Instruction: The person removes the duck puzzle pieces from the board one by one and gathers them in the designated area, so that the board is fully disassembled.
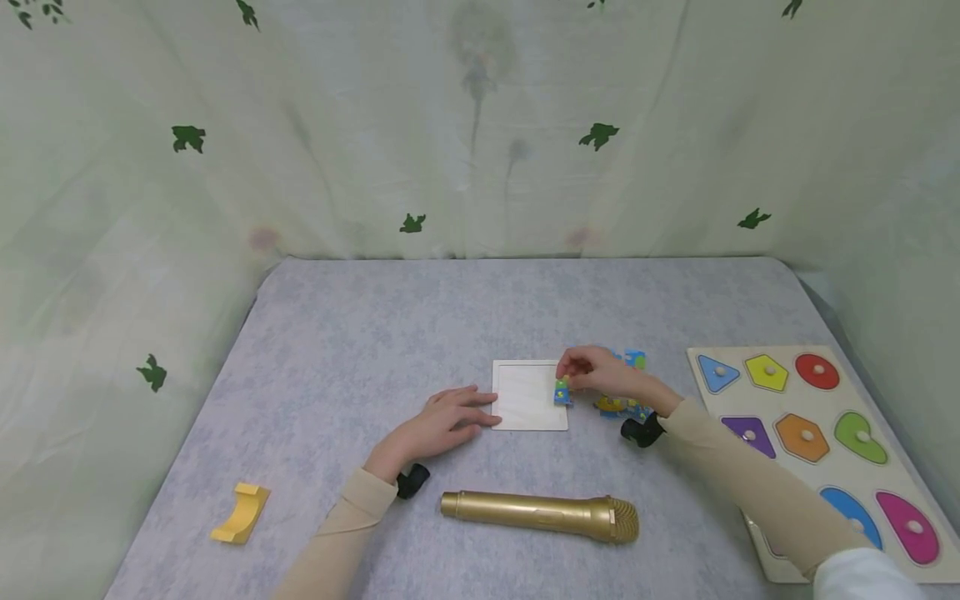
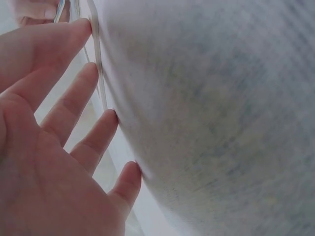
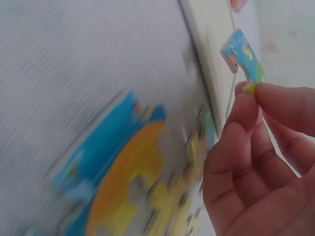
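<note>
A white puzzle tray (image 1: 528,400) with a raised rim lies on the table. At its left edge my left hand (image 1: 450,421) rests with spread fingers, thumb and fingertips touching the rim; the left wrist view shows those fingers (image 2: 74,108) extended. Between thumb and fingertips, my right hand (image 1: 600,371) pinches a small blue and green jigsaw piece (image 3: 244,56) over the tray's right edge. Several loose puzzle pieces (image 1: 636,359), blue, yellow and orange, lie to the right of the tray, partly hidden under the right hand and wrist.
A gold microphone (image 1: 536,514) lies in front of the tray. At the front left is a curved yellow block (image 1: 243,512). A wooden knob board (image 1: 768,396) with coloured shapes takes up the right side, under my right forearm. A pale curtain (image 1: 480,125) hangs behind the table.
</note>
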Demonstrator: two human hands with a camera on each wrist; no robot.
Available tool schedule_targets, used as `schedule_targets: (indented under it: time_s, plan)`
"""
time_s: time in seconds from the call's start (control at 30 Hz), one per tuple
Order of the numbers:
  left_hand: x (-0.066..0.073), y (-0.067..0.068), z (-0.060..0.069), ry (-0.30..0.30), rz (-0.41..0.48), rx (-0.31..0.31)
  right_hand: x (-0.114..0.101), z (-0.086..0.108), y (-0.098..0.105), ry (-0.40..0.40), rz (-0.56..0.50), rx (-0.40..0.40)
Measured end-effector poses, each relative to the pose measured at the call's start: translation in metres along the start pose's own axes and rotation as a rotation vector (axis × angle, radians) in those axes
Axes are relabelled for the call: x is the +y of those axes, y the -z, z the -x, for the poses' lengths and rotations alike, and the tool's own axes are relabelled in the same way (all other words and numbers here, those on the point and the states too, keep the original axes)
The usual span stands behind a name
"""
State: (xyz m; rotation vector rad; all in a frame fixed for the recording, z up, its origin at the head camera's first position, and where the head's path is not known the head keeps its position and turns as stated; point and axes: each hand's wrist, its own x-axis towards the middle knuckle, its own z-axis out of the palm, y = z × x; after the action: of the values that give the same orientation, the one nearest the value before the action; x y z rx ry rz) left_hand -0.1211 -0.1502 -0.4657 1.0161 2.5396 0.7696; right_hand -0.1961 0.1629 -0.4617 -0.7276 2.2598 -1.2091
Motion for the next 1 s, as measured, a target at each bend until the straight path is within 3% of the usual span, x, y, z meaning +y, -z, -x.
schedule_targets:
  time_s: [0.4,0.77,1.0]
  plan:
    - [-0.004,-0.005,0.002,0.008,0.036,0.017,0.008,0.016,0.008,0.031,0.141,-0.048]
    - [-0.004,-0.006,0.003,-0.008,0.059,0.024,0.004,0.017,-0.003,0.126,0.322,-0.003]
    - [-0.006,-0.007,0.003,-0.004,0.072,0.019,0.001,0.021,-0.004,0.136,0.389,0.013]
